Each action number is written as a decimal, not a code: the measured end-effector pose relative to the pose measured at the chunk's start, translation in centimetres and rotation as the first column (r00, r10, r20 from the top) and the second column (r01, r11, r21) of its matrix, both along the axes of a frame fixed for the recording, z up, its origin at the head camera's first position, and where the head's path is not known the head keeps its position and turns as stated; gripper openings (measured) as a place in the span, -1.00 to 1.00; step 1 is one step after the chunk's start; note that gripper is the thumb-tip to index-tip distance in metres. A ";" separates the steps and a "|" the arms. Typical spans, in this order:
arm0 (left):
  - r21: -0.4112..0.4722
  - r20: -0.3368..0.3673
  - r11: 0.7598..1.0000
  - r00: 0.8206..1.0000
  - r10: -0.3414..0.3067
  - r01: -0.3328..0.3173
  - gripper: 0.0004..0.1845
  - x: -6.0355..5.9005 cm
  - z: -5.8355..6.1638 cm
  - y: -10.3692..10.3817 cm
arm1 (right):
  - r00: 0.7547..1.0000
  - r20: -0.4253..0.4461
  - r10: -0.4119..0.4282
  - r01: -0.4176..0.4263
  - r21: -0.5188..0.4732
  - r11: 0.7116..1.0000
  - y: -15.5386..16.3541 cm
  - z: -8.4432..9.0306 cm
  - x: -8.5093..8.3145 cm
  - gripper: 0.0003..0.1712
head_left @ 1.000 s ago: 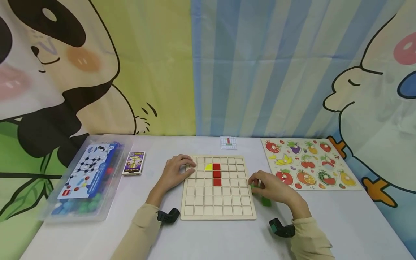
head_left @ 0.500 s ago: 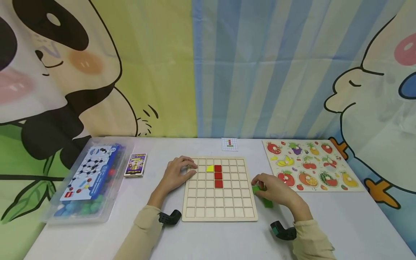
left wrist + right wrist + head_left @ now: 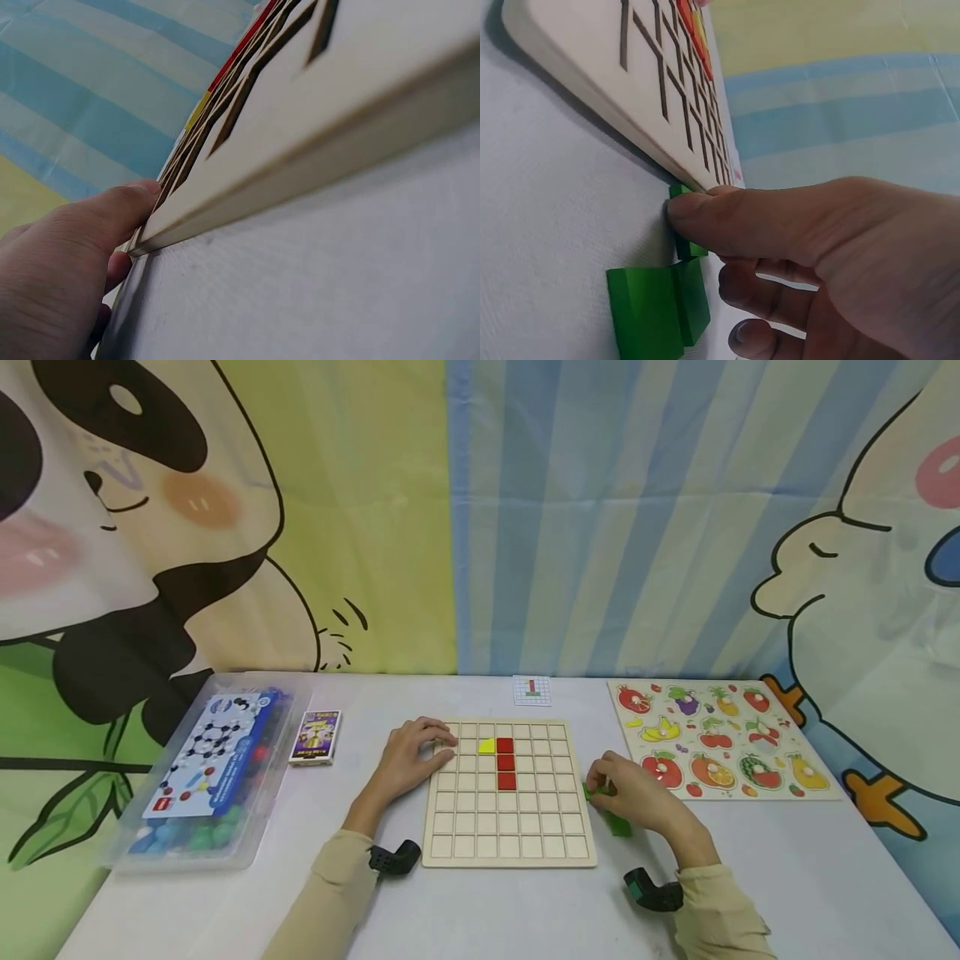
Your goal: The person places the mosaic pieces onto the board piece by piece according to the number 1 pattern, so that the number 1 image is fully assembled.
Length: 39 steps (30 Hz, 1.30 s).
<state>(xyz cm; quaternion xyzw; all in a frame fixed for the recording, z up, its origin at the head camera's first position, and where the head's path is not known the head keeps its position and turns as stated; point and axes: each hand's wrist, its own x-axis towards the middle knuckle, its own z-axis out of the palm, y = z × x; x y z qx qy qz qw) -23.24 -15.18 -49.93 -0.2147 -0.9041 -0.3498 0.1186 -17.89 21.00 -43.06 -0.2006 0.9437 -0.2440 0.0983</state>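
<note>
My left hand (image 3: pixel 408 756) rests at the left edge of a wooden grid board (image 3: pixel 510 852); in the left wrist view its thumb (image 3: pixel 135 199) lies on the board's top. Three red square tiles (image 3: pixel 506 762) stand in a column on the board, with a yellow piece (image 3: pixel 487 746) left of the top one. Just off the board's right edge, my right hand (image 3: pixel 633 789) pinches a green block (image 3: pixel 681 241), partly hidden by the thumb (image 3: pixel 697 214). More green blocks (image 3: pixel 649 311) lie on the table just below the fingers.
A small pattern card (image 3: pixel 532 691) lies behind the board. To the right is a fruit picture board (image 3: pixel 720 743). On the left stand a small card box (image 3: pixel 315 737) and a clear plastic case (image 3: pixel 240 852) of coloured parts. A cartoon curtain (image 3: pixel 600 527) hangs behind the table.
My right fingers have closed on a green block beside the board, the hand shifting very slightly. The left hand stays at the board's edge. The whole head view has shifted a little.
</note>
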 end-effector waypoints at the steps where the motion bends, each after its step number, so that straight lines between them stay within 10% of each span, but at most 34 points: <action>1: 0.004 0.004 1.000 1.000 0.000 0.000 -0.85 0.0 0.0 0.0 | 1.000 -0.002 -0.005 0.005 0.004 1.000 0.0 0.0 0.0 -0.80; 16: 0.007 -0.013 1.000 1.000 -0.002 0.002 -0.86 -0.1 0.3 0.0 | 0.998 0.007 -0.062 0.062 -0.047 0.997 -0.2 0.0 -0.4 -0.79; 22: 0.002 0.008 1.000 1.000 0.003 -0.003 -0.86 -0.1 0.2 0.0 | 0.988 -0.118 -0.103 0.087 -0.131 0.988 -0.2 -0.2 -0.7 -0.67; 39: 0.003 -0.028 1.000 1.000 0.006 -0.006 -0.86 -0.1 -0.2 0.0 | 0.997 -0.014 0.077 -0.078 -0.298 0.951 -4.0 0.0 0.2 -0.86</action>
